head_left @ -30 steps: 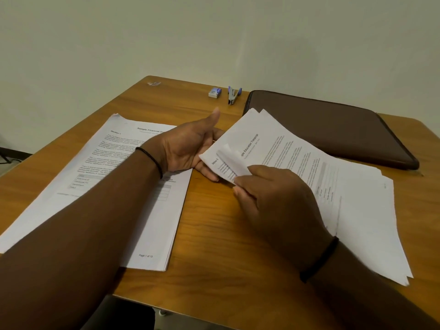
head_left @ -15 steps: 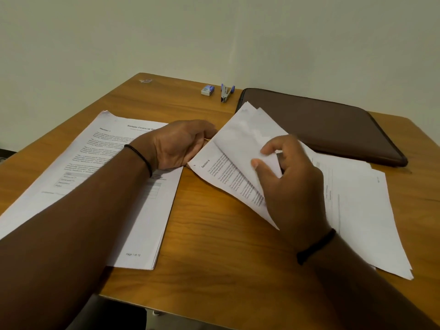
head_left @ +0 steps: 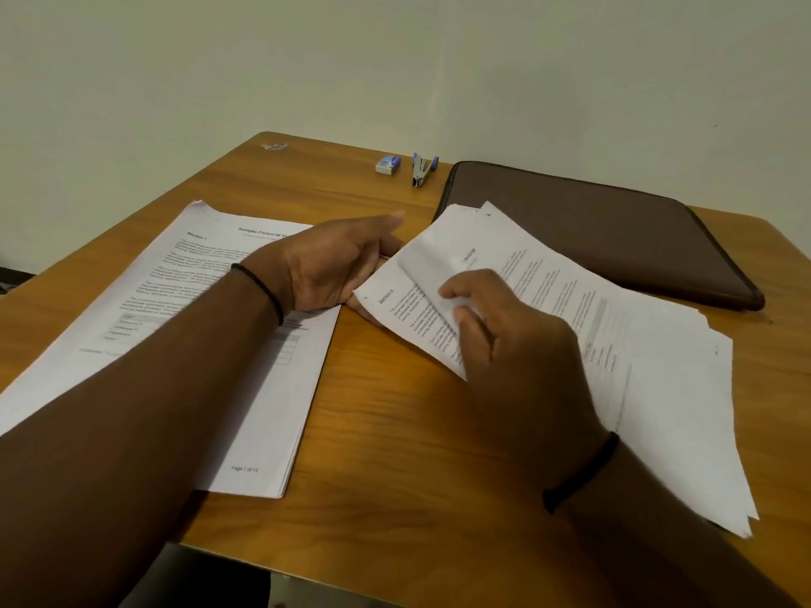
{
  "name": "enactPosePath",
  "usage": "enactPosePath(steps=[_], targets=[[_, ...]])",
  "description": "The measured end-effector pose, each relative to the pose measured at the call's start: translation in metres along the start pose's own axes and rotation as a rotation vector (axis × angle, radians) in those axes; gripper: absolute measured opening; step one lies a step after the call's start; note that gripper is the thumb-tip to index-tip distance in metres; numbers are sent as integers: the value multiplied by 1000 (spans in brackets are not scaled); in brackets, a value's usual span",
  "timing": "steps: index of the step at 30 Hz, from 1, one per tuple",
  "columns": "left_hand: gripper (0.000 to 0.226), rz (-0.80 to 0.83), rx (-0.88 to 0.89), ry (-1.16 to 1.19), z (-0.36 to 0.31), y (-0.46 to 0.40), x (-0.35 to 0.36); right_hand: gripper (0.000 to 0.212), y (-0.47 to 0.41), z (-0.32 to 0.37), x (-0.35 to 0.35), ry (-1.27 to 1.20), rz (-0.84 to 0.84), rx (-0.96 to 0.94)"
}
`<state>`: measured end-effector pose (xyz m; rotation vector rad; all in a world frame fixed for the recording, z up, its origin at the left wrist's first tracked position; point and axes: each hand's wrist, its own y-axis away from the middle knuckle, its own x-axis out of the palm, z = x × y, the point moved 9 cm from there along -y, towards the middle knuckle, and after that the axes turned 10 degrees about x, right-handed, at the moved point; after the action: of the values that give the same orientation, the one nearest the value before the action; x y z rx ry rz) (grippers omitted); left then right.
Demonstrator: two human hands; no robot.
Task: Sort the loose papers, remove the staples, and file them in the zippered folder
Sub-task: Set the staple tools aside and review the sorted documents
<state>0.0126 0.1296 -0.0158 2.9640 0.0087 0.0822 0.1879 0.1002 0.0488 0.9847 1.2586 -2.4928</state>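
Fingers [head_left: 456,296]: on my right hand [head_left: 518,357], thumb and forefinger pinch the curled top page of the loose papers [head_left: 658,344]
Left hand [head_left: 333,265]: fingers straight, tucked under the papers' near corner
Papers: fanned on the table [head_left: 395,454], overlapping the brown zippered folder [head_left: 614,239]
Second stack [head_left: 210,344]: under my left forearm
Staple remover [head_left: 422,168]: beyond, beside a small staple box [head_left: 388,164]

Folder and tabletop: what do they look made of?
Folder: looks like dark brown leather or faux leather, matte with a soft sheen and a raised rounded edge; which of the two cannot be told. Tabletop: wood-grain surface, likely laminate or veneer, given its smooth, even, slightly glossy streaked pattern.
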Motion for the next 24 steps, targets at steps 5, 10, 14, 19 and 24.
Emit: enactPosePath(steps=[5,10,14,19,24], targets=[[28,-21,-16,-15,1,-1,2,20,5,3,24,41,189,-41],[31,42,24,-182,2,-9,7,19,6,10,23,-189,315,-65],[34,29,64,-254,-4,-5,12,12,-1,4,4,-198,146,15],[28,-41,128,-611,-29,2,20,17,-15,-45,-36,-74,-149,267],[34,-115,427,-865,-94,28,50,87,-47,-80,-78,122,-133,431]])
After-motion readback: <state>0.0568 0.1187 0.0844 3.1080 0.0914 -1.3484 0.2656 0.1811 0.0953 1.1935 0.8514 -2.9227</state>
